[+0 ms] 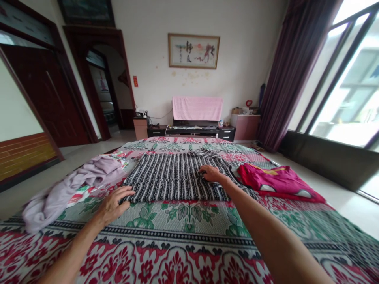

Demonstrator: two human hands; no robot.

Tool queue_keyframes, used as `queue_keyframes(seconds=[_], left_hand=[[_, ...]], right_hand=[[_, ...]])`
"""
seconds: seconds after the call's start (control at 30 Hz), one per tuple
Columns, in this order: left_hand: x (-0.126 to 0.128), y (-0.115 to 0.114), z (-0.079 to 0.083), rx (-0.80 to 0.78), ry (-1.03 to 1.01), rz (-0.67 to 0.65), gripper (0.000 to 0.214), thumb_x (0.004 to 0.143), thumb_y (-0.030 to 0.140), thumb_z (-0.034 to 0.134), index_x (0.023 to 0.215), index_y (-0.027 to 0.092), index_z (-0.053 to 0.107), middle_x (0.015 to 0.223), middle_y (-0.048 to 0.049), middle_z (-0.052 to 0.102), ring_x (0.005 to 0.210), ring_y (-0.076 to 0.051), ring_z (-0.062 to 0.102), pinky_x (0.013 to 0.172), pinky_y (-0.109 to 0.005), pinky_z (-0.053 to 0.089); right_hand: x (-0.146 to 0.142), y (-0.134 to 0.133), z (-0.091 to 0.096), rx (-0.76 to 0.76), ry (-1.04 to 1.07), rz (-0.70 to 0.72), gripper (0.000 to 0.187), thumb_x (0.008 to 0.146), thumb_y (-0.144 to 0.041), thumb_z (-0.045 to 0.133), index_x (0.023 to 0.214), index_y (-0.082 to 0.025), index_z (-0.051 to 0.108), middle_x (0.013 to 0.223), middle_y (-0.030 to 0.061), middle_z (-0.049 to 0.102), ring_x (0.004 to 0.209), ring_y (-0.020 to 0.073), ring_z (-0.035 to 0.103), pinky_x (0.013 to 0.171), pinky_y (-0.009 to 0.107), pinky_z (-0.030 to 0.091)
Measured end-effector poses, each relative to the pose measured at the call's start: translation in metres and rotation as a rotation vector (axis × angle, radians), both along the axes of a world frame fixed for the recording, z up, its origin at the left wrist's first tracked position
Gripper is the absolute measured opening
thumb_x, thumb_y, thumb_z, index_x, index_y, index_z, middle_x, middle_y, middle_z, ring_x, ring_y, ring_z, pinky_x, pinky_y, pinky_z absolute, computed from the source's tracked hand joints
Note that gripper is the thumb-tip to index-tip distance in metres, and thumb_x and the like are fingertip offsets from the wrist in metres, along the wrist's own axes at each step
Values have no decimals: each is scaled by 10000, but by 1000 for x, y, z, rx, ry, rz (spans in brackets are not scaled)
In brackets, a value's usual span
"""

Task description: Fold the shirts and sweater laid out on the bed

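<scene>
A black-and-white striped knit sweater (pixel 168 173) lies folded flat across the bed in front of me. My left hand (pixel 117 201) is at its near left corner, with the corner fabric between the thumb and the fingers. Further in, toward the right side, my right hand (pixel 209 173) has its fingers curled onto the knit and gathers a bit of it. The fabric to the right of this hand is bunched and partly hidden by my forearm. The sweater's far edge rises in a loose fold near the middle right.
A patterned blanket (pixel 189 232) covers the bed. Crumpled pale mauve cloth (pixel 74 187) lies at left; folded magenta-and-red clothing (pixel 281 181) lies at right. Beyond the bed stand a low black cabinet (pixel 226 133) and a screen draped with a pink towel (pixel 197 108). Purple curtains (pixel 293 75) hang at right.
</scene>
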State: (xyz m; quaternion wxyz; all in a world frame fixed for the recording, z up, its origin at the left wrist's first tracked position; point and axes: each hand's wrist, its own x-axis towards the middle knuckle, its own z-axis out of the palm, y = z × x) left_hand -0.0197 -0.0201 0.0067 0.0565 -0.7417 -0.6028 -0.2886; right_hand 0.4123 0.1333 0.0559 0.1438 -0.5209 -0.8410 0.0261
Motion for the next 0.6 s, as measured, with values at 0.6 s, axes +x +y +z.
queue_keyframes(seconds=[0.6], left_hand=[[4,-2,5,-23,0,0,382,693,274,471,979,215,717,1219,-58,643,1165,-236,568,1056,-382,417]], right_hand=[[16,-12,-11,280,204,9,361,712,-178,552,1070,-173,601,1010,81,660,954,223,593,882,347,416]])
